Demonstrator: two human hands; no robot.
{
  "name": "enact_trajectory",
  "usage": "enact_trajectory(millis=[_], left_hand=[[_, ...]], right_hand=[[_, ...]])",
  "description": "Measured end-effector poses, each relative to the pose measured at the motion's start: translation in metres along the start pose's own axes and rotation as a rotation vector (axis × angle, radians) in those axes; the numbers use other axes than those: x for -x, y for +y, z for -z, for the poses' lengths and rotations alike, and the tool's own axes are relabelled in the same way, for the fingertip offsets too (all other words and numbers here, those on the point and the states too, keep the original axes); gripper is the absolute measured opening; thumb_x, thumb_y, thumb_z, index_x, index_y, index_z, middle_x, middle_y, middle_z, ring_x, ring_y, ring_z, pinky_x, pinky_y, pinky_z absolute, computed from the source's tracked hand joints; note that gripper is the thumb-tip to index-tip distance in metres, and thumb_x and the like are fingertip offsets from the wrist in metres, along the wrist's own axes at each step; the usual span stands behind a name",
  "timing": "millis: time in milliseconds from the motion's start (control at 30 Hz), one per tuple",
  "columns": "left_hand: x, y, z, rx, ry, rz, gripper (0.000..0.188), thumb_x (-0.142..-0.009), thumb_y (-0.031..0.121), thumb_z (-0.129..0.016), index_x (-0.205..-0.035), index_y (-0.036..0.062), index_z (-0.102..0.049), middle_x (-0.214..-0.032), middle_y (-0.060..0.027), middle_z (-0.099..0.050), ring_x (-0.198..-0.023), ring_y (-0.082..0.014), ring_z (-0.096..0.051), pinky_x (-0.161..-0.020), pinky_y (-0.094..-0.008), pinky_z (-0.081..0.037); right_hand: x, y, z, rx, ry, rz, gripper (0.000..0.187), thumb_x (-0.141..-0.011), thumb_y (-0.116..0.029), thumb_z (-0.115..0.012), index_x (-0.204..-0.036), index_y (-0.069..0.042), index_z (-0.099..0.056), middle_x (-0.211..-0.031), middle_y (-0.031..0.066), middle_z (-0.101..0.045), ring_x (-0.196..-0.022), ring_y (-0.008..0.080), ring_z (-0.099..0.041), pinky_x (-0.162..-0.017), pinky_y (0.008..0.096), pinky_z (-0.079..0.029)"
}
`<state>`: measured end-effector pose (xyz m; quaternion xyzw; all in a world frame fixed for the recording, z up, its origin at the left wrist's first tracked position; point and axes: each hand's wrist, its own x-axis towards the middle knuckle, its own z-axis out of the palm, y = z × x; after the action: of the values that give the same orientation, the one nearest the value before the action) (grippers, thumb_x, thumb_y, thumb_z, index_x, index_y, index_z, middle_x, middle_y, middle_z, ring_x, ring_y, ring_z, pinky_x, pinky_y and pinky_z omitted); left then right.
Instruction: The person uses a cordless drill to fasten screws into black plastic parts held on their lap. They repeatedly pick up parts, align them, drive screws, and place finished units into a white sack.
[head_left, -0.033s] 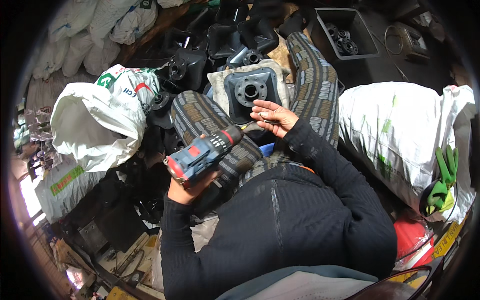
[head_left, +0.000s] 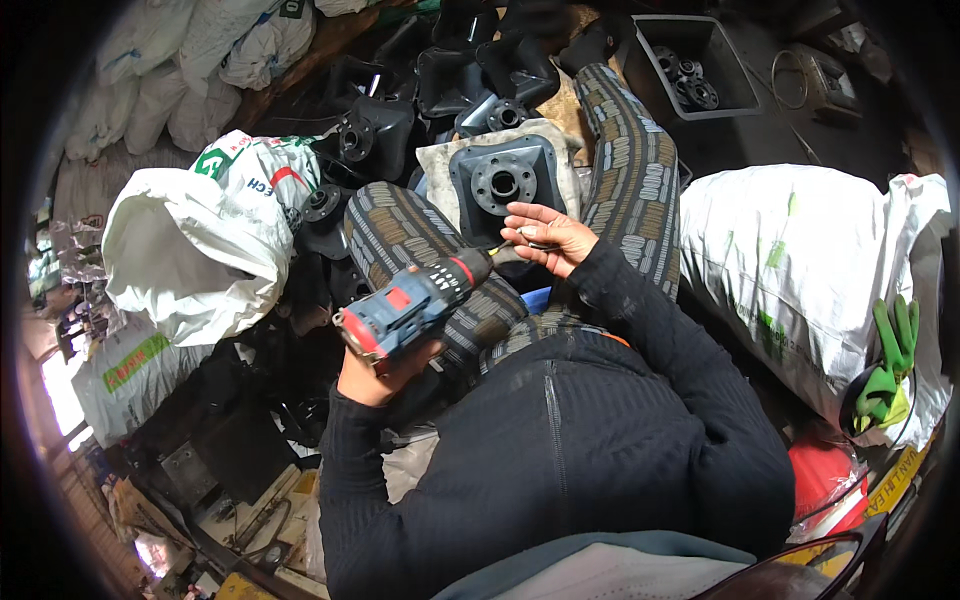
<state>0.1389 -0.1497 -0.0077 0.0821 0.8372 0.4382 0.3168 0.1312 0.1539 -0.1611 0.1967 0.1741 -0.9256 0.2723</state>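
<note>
My left hand (head_left: 375,377) is wrapped round the grip of a blue and red cordless drill (head_left: 410,305). The drill's nose points up and right, close to the fingers of my right hand (head_left: 553,240). Those fingers are bent together on something small that I cannot make out. Just beyond them, between my legs, a black square metal housing (head_left: 465,210) lies on a pale cloth (head_left: 437,160). On its face is a round grey flange (head_left: 503,183) with a dark centre hole and a ring of bolt holes.
More black housings (head_left: 445,80) with flanges are piled beyond my legs. A grey bin (head_left: 740,95) at far right holds metal hubs (head_left: 700,95). White sacks stand left (head_left: 170,260) and right (head_left: 770,240); green gloves (head_left: 885,360) hang against the right one.
The drill has swung slightly, and its nose is now nearer to the fingers of my right hand. My right hand has hardly moved.
</note>
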Motion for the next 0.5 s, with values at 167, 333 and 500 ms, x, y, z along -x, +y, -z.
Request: enact_trajectory(millis=[167, 333, 500], left_hand=[[-0.041, 0.034, 0.001, -0.238, 0.034, -0.321, 0.045, -0.073, 0.019, -0.080, -0.112, 0.0041, -0.063, -0.100, -0.0100, -0.066, -0.091, -0.0265, -0.064, -0.082, -0.0357, -0.049], [-0.043, 0.042, 0.000, -0.102, -0.045, -0.100, 0.041, -0.074, 0.019, -0.080, -0.108, 0.0033, -0.064, -0.099, -0.0096, -0.067, -0.089, -0.0259, -0.064, -0.080, -0.0359, -0.050], [-0.035, 0.036, -0.003, -0.047, -0.034, -0.057, 0.037, -0.076, 0.019, -0.079, -0.106, 0.0041, -0.065, -0.097, -0.0082, -0.067, -0.087, -0.0237, -0.065, -0.078, -0.0353, -0.051]], right_hand=[[-0.006, -0.012, 0.002, 0.020, -0.060, -0.017, 0.044, -0.088, 0.003, -0.060, -0.130, -0.001, -0.049, -0.110, 0.0110, -0.063, -0.106, 0.0234, -0.064, -0.082, 0.0270, -0.060], [-0.004, -0.018, -0.001, 0.042, -0.097, -0.045, 0.047, -0.087, 0.001, -0.062, -0.132, 0.000, -0.047, -0.107, 0.0108, -0.064, -0.107, 0.0238, -0.063, -0.083, 0.0272, -0.059], [-0.001, -0.024, -0.003, 0.140, -0.103, -0.055, 0.050, -0.086, -0.001, -0.065, -0.132, 0.000, -0.046, -0.113, 0.0138, -0.061, -0.111, 0.0260, -0.060, -0.091, 0.0297, -0.055]])
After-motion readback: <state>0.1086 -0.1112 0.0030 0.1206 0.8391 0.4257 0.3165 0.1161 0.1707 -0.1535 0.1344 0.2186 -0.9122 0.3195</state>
